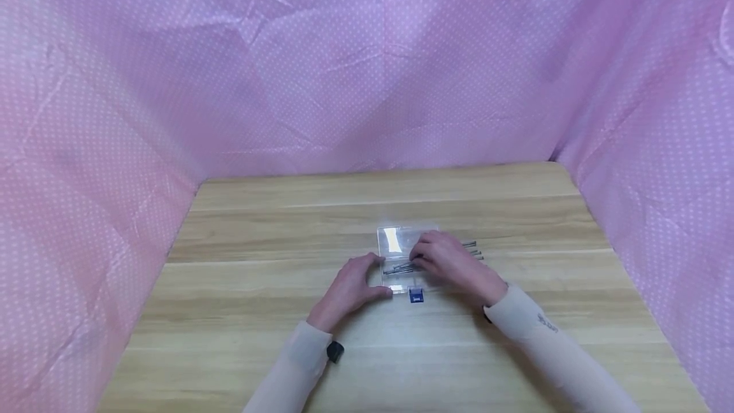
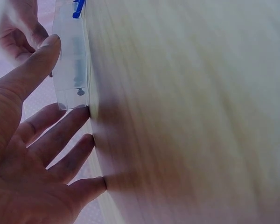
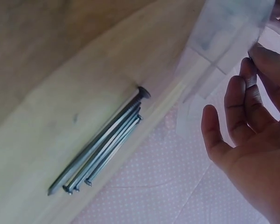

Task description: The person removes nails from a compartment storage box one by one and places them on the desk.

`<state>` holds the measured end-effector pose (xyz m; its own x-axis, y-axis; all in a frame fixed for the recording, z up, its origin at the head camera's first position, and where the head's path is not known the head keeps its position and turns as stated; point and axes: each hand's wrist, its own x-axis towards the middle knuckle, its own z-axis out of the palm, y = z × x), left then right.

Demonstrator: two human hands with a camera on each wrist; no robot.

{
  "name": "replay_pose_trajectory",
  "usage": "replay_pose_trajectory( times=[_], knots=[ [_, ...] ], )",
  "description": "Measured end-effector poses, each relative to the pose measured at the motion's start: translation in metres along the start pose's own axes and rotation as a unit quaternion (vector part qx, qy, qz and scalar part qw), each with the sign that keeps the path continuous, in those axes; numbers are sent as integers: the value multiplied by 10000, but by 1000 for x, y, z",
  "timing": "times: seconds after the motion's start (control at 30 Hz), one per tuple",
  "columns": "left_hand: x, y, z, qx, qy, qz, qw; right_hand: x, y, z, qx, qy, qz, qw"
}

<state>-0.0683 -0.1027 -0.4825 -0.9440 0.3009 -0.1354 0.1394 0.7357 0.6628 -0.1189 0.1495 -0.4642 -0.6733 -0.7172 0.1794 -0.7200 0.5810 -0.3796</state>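
Observation:
A clear plastic box (image 1: 383,280) with a blue latch (image 1: 416,296) lies on the table, its transparent lid (image 1: 393,239) folded back. Several metal nails (image 1: 398,269) are in its lower half. My left hand (image 1: 351,282) grips the box's left end, thumb at the front edge and fingers at the far side. Over the box, my right hand (image 1: 444,257) has its thumb and forefinger pinched together by the nails, on a nail mostly hidden by the fingers. Loose nails (image 3: 105,140) lie side by side on the table right of the box, partly under the right hand in the head view.
The wood-grain table (image 1: 241,311) has rounded far corners. Pink dotted cloth (image 1: 367,81) hangs behind it and along both sides. A black wrist device (image 1: 335,352) shows at the left sleeve.

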Motion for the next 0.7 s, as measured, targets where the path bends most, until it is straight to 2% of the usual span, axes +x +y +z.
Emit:
replay_pose_trajectory(
  times=[0.43, 0.7],
  knots=[
    [-1, -1, -2, 91, 8, 58, 9999, -15, -3, -7, -217, 449, 226, 9985],
    [-1, -1, -2, -16, -35, 7, 10000, -28, -3, -14, -214, 671, 408, 9967]
  ],
)
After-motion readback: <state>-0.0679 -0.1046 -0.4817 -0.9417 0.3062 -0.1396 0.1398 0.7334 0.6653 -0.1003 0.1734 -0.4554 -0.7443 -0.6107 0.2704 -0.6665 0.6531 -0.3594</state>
